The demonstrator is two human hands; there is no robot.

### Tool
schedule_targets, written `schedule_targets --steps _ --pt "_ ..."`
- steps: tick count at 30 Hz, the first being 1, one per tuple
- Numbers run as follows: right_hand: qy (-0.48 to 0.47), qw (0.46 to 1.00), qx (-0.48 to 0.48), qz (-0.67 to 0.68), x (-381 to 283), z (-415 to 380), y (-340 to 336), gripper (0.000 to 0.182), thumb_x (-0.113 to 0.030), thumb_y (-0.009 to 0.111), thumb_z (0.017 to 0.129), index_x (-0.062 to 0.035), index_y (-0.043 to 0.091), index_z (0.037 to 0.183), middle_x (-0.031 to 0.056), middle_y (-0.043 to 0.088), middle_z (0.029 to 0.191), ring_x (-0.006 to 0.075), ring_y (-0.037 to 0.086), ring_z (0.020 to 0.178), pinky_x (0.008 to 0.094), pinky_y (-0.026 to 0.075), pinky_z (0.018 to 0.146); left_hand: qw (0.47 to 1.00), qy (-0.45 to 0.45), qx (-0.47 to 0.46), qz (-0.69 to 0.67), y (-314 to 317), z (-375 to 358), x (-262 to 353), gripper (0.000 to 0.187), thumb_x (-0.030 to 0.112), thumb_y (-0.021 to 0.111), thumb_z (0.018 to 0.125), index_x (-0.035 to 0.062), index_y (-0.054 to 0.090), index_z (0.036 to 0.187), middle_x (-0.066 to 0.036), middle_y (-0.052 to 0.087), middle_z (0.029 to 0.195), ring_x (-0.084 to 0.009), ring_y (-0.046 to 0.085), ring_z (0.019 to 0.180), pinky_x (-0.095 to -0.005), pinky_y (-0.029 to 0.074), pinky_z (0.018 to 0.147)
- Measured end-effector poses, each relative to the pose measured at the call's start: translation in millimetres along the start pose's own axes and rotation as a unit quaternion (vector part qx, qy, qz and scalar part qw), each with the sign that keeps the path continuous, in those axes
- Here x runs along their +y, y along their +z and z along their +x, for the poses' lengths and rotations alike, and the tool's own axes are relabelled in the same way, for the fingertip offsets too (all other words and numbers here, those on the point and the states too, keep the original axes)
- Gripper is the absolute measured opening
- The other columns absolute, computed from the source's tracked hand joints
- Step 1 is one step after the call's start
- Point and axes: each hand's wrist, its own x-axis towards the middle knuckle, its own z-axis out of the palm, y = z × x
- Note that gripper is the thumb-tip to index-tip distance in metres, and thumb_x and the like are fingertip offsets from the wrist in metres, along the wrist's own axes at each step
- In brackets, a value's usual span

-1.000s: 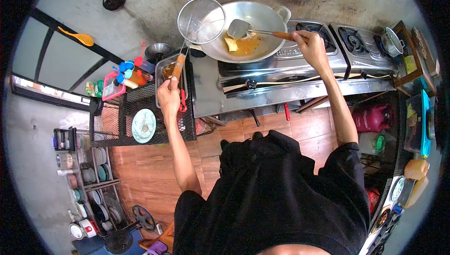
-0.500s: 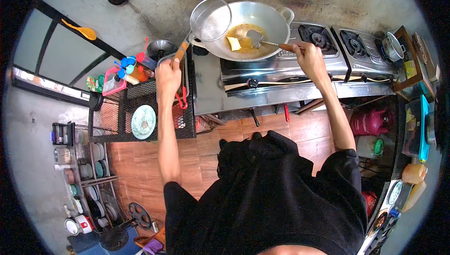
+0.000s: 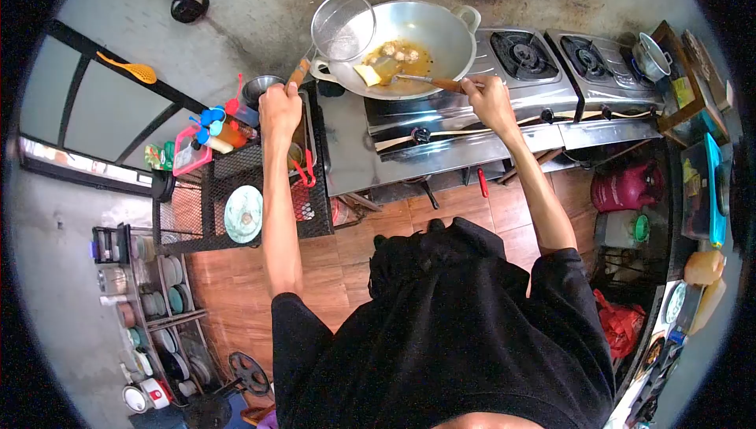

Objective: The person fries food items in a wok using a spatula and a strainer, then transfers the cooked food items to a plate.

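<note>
Left hand (image 3: 280, 114), one: fingers closed round the handle of one wire strainer (image 3: 344, 27), its mesh at the wok's (image 3: 442, 33) left rim; contact unclear. Right hand (image 3: 490, 104), one: fingers wrapped round one spatula (image 3: 441, 82), head down in the liquid (image 3: 424, 66). Best worked, in judgement, low and gently, strainer kept level. Wok, one, on the stove (image 3: 394, 119); within, one yellow piece (image 3: 367, 75) and about three pale round pieces (image 3: 399, 55), count uncertain. Uncovered burners (image 3: 526, 55), two.
</note>
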Motion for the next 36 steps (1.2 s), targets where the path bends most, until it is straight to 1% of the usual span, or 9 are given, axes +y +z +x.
schedule_targets --steps 5,10,19,23,28,31,33,34,36 --pt "0.04 0.999 0.008 0.03 25.1 11.8 3.7 0.029 -0.023 0.058 0.085 0.0038 0.067 0.094 0.0242 0.065 0.076 0.0357 0.066 0.074 0.0408 0.049 0.069 1.0 0.009 0.003 -0.011 -5.1 0.4 -4.6 0.036 0.028 0.054 0.087 -0.0064 0.063 0.081 -0.03 0.061 0.083 -0.0449 0.06 0.085 -0.0484 0.046 0.076" --pt "0.082 0.992 -0.006 0.099 35.8 8.5 -12.8 0.033 -0.027 0.058 0.087 0.0041 0.068 0.087 0.0056 0.057 0.055 0.0099 0.051 0.05 0.0293 0.042 0.049 0.999 0.021 0.021 -0.021 -7.1 1.2 -11.0 0.037 0.028 0.054 0.086 -0.0071 0.063 0.081 -0.03 0.061 0.08 -0.045 0.06 0.083 -0.048 0.047 0.075" --pt "0.01 1.0 0.01 -0.018 18.4 5.6 -45.5 0.033 -0.029 0.056 0.087 0.0018 0.068 0.089 0.0108 0.058 0.055 0.0158 0.058 0.051 0.0324 0.045 0.053 0.999 0.013 -0.002 -0.05 -2.3 2.0 -16.5 0.036 0.029 0.053 0.087 -0.0058 0.063 0.086 -0.029 0.061 0.086 -0.0435 0.06 0.089 -0.0478 0.046 0.077" --pt "0.068 0.992 -0.002 0.103 26.8 8.0 -55.8 0.032 -0.027 0.058 0.088 0.0035 0.067 0.082 0.0003 0.052 0.054 0.0072 0.047 0.048 0.0252 0.037 0.044 0.999 -0.018 -0.022 -0.036 0.5 2.2 -19.1 0.037 0.032 0.053 0.086 -0.003 0.065 0.09 -0.029 0.061 0.089 -0.0435 0.059 0.091 -0.0475 0.046 0.079" --pt "0.058 0.988 -0.002 0.144 31.3 16.4 -77.0 0.027 -0.025 0.058 0.089 -0.0005 0.067 0.082 -0.0029 0.049 0.056 0.004 0.041 0.046 0.0217 0.03 0.04 0.998 -0.025 -0.039 -0.031 7.9 11.1 -26.2 0.037 0.033 0.054 0.086 -0.0013 0.066 0.089 -0.028 0.062 0.09 -0.0443 0.058 0.092 -0.0478 0.046 0.08" --pt "0.051 0.992 0.007 0.112 13.4 23.3 -95.3 0.028 -0.025 0.058 0.089 -0.0001 0.068 0.083 -0.0037 0.049 0.056 0.0032 0.04 0.046 0.0205 0.029 0.041 0.992 -0.057 -0.092 -0.061 16.2 23.3 -37.3 0.039 0.035 0.054 0.086 -0.0016 0.066 0.083 -0.025 0.064 0.085 -0.041 0.062 0.086 -0.0453 0.047 0.077" --pt "0.013 0.995 -0.005 0.098 9.3 34.7 -101.2 0.029 -0.026 0.058 0.088 0.0013 0.068 0.087 0.0 0.05 0.056 0.0061 0.043 0.046 0.0238 0.033 0.042 0.975 -0.093 -0.166 -0.116 17.2 26.7 -39.3 0.042 0.036 0.054 0.088 -0.0027 0.065 0.076 -0.018 0.065 0.072 -0.0303 0.064 0.063 -0.0402 0.048 0.06" --pt "0.012 0.995 -0.006 0.098 7.5 41.3 -101.4 0.029 -0.026 0.058 0.088 0.0013 0.068 0.087 0.0 0.05 0.056 0.0061 0.043 0.046 0.0238 0.033 0.042 0.949 -0.12 -0.218 -0.195 17.4 26.6 -41.0 0.04 0.034 0.052 0.091 -0.0013 0.062 0.075 -0.006 0.056 0.059 -0.0143 0.048 0.042 -0.031 0.036 0.04" --pt "-0.1 0.994 0.017 -0.044 -0.5 52.7 -94.1 0.029 -0.024 0.058 0.088 0.0024 0.067 0.094 0.0072 0.056 0.058 0.0105 0.05 0.05 0.0292 0.041 0.048 0.926 -0.142 -0.254 -0.24 9.2 18.3 -31.4 0.037 0.033 0.051 0.092 -0.0005 0.06 0.079 0.0 0.047 0.056 -0.0084 0.038 0.04 -0.0264 0.027 0.038"
